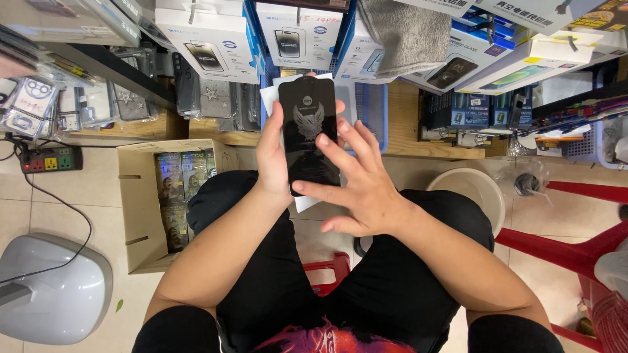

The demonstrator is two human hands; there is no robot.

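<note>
While the person sits on a red stool (327,269) above the tiled floor, the head view shows the left hand (275,157) closed around the edge of a black phone-shaped screen-protector panel (309,134) bearing a winged emblem, held upright over the lap with a white sheet behind it. The right hand (366,189) holds nothing — its fingers (337,151) are spread and resting on the panel's face, which looks like a smoothing or peeling step; any next move would seem to need a steady left grip. One panel, two hands. To the left stands one open cardboard box (140,196) of packets — beside it one power strip (51,159) and, to the right, one pale bucket (472,191).
</note>
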